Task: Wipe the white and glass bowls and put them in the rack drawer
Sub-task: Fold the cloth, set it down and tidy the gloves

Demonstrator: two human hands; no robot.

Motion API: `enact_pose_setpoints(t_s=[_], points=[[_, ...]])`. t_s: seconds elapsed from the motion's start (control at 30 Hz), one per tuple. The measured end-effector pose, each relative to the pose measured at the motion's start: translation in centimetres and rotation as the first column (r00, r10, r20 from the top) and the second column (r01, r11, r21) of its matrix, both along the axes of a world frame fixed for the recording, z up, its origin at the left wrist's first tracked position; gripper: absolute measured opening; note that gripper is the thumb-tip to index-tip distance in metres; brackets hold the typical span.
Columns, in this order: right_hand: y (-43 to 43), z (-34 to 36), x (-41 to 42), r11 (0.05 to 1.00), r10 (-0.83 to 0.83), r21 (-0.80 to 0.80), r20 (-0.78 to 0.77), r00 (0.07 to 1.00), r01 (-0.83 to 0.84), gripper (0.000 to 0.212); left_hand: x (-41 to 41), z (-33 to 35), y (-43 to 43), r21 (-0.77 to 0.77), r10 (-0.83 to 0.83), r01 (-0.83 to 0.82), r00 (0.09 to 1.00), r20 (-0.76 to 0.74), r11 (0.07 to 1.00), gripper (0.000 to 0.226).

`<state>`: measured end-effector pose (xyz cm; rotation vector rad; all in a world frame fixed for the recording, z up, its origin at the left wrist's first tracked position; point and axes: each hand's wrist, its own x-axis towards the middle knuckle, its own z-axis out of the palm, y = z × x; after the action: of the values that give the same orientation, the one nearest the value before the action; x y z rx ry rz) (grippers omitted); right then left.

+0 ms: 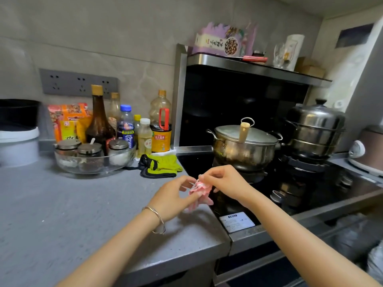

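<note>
Forearms enter from the lower edge of the head view and meet over the front right corner of the counter (62, 214), where it abuts the stove (310, 189); left hand (174, 195), a bracelet (157, 216) at its wrist, and right hand (223, 183) each pinch the pink cloth (200, 191) between thumb and fingertips, holding it bunched just above the counter's edge; neither hand holds a bowl. Toward the back edge stands a glass dish (93, 162) filled with spice jars, green gloves (163, 165) just beside it; whether that dish belongs to the task cannot be told; no white bowl is in view. On the stove sit a lidded pot (244, 146) and a steamer (315, 129). Below the stove's front edge, at lower right, an open compartment (352, 230) may be the rack drawer; its contents are too blurred to name. Judged progress: cloth in hand, no wiping under way; how many bowls are stowed cannot be told.
</note>
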<state>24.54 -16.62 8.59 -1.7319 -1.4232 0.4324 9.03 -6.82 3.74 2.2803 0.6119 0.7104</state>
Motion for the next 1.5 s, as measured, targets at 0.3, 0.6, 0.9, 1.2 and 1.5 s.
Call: enact_pose_setpoints(t_s=[0.3,0.6,0.9,1.2,1.5], points=[[-0.4,2.7,-0.6,0.995,0.054,-0.048,-0.444,0.895,-0.084,0.032,-1.7,3.1,-0.8,-0.054,-0.12,0.134,0.969,0.215,0.989,0.044],[-1.2,4.5,-1.3,0.983,0.135,-0.045,-0.465,0.875,-0.176,0.04,-2.2,5.3,-1.7,-0.128,-0.036,0.076,0.956,0.29,0.989,0.008],[-1.5,4.0,-3.1,0.975,-0.084,0.193,-0.132,0.988,0.109,0.042,-2.0,5.2,-2.0,-0.268,0.143,-0.054,0.935,0.326,0.962,0.014],[-1.0,4.2,-4.8,0.983,0.072,0.183,-0.32,0.945,-0.012,0.015,-2.4,6.6,-3.9,-0.409,0.174,0.036,0.869,0.463,0.912,0.024],[-0.7,5.9,-3.8,0.963,0.017,0.256,-0.375,0.927,0.086,0.02,-4.4,7.1,-2.0,-0.565,0.276,-0.005,0.876,0.395,0.825,0.015]])
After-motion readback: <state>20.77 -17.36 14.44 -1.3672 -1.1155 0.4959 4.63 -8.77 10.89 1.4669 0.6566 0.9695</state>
